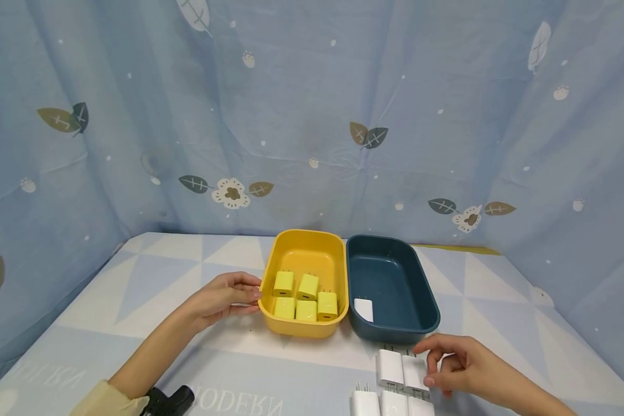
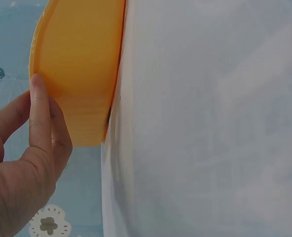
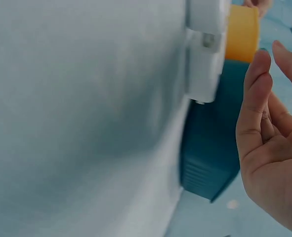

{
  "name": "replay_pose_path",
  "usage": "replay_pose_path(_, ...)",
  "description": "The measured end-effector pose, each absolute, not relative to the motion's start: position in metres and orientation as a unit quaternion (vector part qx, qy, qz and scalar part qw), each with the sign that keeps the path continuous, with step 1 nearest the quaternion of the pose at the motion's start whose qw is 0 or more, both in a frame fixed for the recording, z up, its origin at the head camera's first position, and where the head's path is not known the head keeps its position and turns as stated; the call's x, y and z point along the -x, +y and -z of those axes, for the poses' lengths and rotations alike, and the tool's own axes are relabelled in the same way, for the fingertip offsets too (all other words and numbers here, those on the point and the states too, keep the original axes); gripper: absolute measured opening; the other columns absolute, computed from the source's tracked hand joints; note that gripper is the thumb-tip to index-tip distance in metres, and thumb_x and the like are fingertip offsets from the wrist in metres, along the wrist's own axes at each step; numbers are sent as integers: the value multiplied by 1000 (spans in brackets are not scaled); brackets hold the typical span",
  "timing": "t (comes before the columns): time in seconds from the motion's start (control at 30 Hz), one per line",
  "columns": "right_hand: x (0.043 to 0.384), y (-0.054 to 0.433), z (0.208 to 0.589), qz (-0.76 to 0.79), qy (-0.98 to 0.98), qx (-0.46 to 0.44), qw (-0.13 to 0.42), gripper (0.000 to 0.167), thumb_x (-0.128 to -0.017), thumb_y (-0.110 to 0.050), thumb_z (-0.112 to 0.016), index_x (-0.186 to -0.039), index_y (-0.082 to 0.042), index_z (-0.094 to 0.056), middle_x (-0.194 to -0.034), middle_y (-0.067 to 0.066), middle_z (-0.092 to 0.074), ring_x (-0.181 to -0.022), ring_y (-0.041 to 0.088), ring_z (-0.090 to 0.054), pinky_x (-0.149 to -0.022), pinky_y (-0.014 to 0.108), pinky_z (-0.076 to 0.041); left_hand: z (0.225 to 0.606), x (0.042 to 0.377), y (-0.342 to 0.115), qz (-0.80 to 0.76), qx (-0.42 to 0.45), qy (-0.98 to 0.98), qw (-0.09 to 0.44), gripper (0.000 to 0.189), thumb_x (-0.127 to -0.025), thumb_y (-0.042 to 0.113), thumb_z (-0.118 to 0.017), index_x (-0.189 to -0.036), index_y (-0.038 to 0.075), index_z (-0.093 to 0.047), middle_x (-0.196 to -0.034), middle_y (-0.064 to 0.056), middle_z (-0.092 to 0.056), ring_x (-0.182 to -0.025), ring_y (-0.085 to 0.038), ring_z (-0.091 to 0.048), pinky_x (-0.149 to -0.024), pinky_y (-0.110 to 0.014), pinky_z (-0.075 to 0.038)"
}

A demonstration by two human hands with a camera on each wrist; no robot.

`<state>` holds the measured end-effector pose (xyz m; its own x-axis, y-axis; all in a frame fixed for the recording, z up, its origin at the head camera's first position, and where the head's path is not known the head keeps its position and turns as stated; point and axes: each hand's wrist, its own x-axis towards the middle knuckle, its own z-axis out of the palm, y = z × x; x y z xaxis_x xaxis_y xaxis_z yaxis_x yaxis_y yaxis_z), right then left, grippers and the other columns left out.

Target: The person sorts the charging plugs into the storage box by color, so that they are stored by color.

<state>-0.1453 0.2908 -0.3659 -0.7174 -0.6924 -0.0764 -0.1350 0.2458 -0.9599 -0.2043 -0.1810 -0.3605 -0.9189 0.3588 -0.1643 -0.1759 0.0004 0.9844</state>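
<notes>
My left hand (image 1: 229, 297) touches the left rim of a yellow bin (image 1: 304, 329), its fingertips at the outer side. In the left wrist view, the thumb tip lies against the yellow wall (image 2: 81, 59). Several yellow plug chargers (image 1: 306, 311) sit in the bin's near half. Beside it on the right stands a dark blue bin (image 1: 395, 332) with one white plug charger (image 1: 364, 309) inside. My right hand (image 1: 460, 364) hovers at a white charger (image 1: 413, 371) in front of the blue bin, thumb and index finger apart. The right wrist view shows nothing between its fingers.
More white chargers (image 1: 365, 403) stand in rows at the near edge of the view, with prongs pointing away. A patterned cloth (image 1: 229, 361) covers the table. Behind it hangs a blue curtain (image 1: 312, 115). A black strap device (image 1: 169, 400) is on my left wrist.
</notes>
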Motion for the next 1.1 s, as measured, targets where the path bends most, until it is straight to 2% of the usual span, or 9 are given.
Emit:
replay_pose_path(0.1, 145, 293, 376, 553, 747, 254, 269, 39, -93, -2, -65, -128, 11, -53, -90, 9, -62, -58, 32, -52, -62, 30, -57, 360, 205, -181, -702, -67, 683, 189, 43, -95, 0, -63, -129, -16, -43, -111, -21, -61, -95, -24, -66, -89, -38, -57)
replay_pose_path(0.23, 143, 293, 385, 558, 749, 204, 294, 44, -94, -5, -66, -132, 8, -50, -92, 9, -61, -58, 19, -56, -64, 29, -57, 362, 204, -181, -703, -67, 682, 190, 43, -95, 0, -63, -129, -16, -43, -111, -20, -61, -96, -24, -66, -89, -39, -56)
replay_pose_path(0.33, 142, 293, 390, 557, 750, 188, 303, 48, -94, -6, -66, -136, 7, -47, -91, 10, -60, -61, 14, -58, -65, 31, -58, 362, 205, -181, -704, -67, 681, 191, 43, -95, 1, -63, -129, -16, -43, -110, -20, -61, -95, -23, -66, -89, -38, -57)
replay_pose_path(0.83, 145, 299, 404, 596, 701, 243, 307, 44, -97, 0, -59, -136, 7, -40, -94, 11, -60, -64, 21, -65, -65, 32, -60, 362, 208, -181, -704, -56, 682, 190, 43, -95, 0, -63, -129, -15, -43, -110, -20, -60, -92, -21, -66, -88, -38, -57)
replay_pose_path(1.1, 144, 301, 400, 580, 733, 214, 282, 46, -96, -2, -62, -136, 9, -42, -92, 10, -60, -62, 20, -63, -66, 32, -59, 362, 206, -181, -705, -56, 682, 187, 43, -94, 0, -63, -129, -16, -43, -109, -19, -61, -91, -20, -66, -87, -37, -57)
